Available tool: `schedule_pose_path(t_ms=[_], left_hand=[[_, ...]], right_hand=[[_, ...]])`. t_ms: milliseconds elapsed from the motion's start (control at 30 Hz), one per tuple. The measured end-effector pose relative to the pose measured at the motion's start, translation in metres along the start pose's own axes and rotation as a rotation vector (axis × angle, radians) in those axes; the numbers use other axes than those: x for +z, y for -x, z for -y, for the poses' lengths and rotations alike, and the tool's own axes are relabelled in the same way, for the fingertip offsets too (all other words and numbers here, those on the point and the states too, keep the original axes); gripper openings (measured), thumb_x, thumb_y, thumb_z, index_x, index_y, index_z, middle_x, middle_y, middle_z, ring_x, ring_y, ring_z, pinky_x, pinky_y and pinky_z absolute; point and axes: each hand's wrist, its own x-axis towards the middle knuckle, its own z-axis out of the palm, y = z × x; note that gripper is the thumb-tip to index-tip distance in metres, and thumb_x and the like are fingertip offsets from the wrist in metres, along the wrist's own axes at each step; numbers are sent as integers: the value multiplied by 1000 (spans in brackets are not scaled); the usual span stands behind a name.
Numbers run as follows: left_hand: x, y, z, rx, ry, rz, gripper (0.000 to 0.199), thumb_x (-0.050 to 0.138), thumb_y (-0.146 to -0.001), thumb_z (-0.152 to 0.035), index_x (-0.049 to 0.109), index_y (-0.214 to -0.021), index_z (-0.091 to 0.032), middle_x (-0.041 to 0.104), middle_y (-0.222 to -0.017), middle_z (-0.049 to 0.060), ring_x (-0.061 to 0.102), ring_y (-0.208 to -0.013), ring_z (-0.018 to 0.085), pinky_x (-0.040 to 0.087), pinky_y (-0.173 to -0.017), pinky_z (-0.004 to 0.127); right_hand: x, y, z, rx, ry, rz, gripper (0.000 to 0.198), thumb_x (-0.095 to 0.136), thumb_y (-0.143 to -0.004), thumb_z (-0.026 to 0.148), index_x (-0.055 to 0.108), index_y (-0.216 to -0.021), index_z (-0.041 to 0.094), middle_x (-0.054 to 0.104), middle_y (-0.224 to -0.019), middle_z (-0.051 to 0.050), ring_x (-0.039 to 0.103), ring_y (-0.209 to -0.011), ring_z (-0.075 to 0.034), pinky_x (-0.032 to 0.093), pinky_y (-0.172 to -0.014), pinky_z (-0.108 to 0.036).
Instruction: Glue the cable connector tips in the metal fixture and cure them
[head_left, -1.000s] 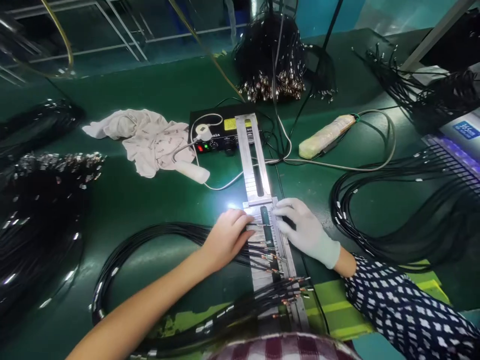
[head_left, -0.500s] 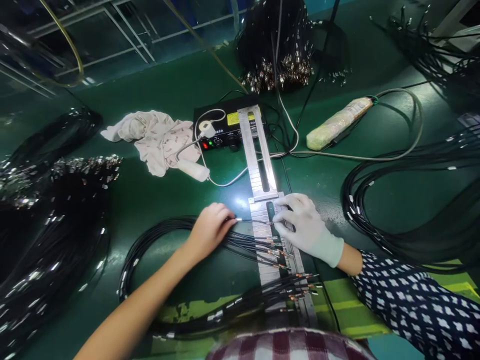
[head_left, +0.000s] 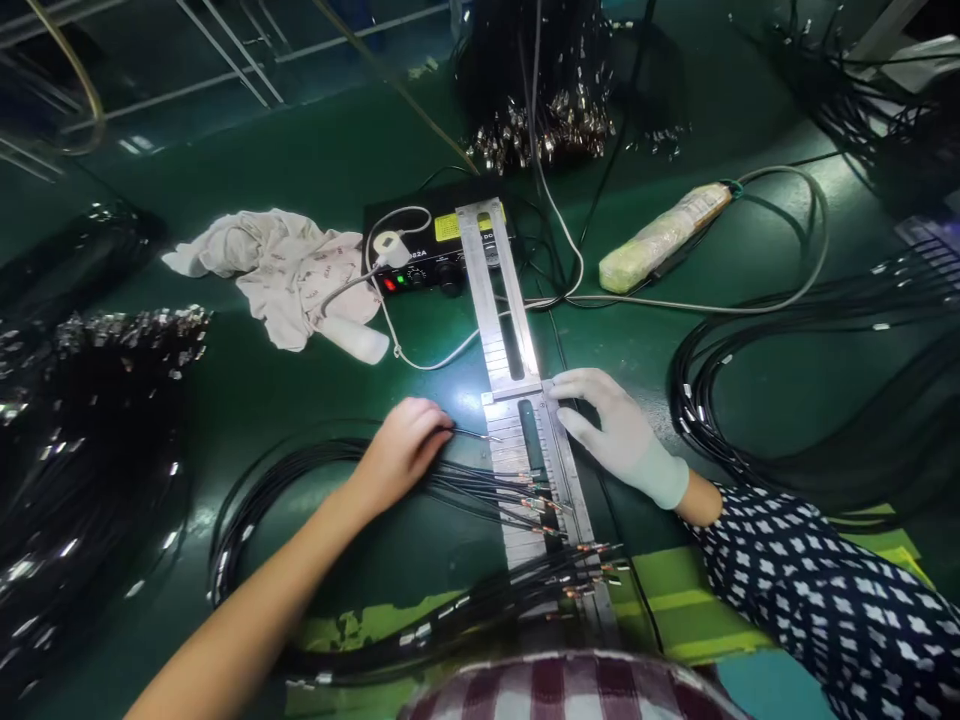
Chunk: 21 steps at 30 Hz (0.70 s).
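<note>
My bare left hand [head_left: 407, 442] pinches a black cable [head_left: 466, 431] whose thin tip points right, over the left edge of the slotted metal plate [head_left: 517, 540]. My right hand [head_left: 611, 425], in a white glove, is at the plate's right edge, thumb and fingers apart and nothing between them. Its fingertips are by the crossbar of the upper slotted metal frame [head_left: 525, 355]; whether they touch it I cannot tell. Below the held cable, a looped bundle of black cables [head_left: 240, 530] lays its stripped coppery ends across the plate. A second cable bundle [head_left: 465, 615] crosses nearer my body.
Behind the metal frame stands a black control box [head_left: 427, 275] with lit switches. A crumpled cloth [head_left: 281, 275] lies left of it, a plastic-wrapped power strip [head_left: 664, 240] right. Piles of black cables [head_left: 97, 450] lie at left, with more coiled cables [head_left: 697, 400] at right.
The right hand has let go of the cable's tip and its fingers are apart. The left hand has drawn the cable left, so its tip lies at the plate's left side. The view has shifted slightly.
</note>
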Motion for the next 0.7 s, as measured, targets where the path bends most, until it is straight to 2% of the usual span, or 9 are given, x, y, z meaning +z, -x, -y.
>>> schedule_pose_path(t_ms=[133,233,367,467,600,700], left_hand=[[-13,14,16,-59,-77,-39,12,52,-97,-29,58,-104,-21,61,-103,6,54,-99,20,44,-89,36],[-8,8,9,-24,-76,-1,18,50,-98,-29,57,-112,-21,60,-110,7,53,-105,21,43,-92,38],[-3,-4,4,-21,-18,34,18,44,-100,-29,58,-108,-20,60,-104,7,53,-101,21,44,-91,37],[-11,6,19,-93,-50,16,19,46,-99,-33,58,-107,-21,60,-104,7,54,-100,21,44,-90,37],[-30,35,50,-182,-145,-69,18,51,-96,-37,60,-101,-21,61,-101,6,55,-98,22,45,-90,38],[-35,42,57,-214,-196,-134,20,55,-94,-38,61,-103,-21,62,-100,6,56,-98,22,44,-91,38]], right_hand=[[2,-1,2,-15,7,23,15,55,-96,23,63,-109,28,63,-119,-1,56,-118,-23,45,-106,-48],[3,-2,2,9,10,23,15,55,-96,23,63,-108,28,63,-119,-2,56,-117,-24,46,-105,-49],[2,-3,3,16,6,21,15,56,-96,23,64,-107,28,63,-119,-2,57,-117,-24,46,-104,-49],[2,-3,2,5,15,27,15,54,-96,25,64,-107,28,63,-118,-2,57,-117,-25,47,-104,-50],[2,-2,2,-2,19,24,14,55,-96,23,64,-106,28,63,-118,-2,56,-117,-25,47,-104,-50],[2,-2,2,-17,7,21,15,56,-96,23,64,-107,28,63,-118,-2,57,-116,-24,46,-104,-48]])
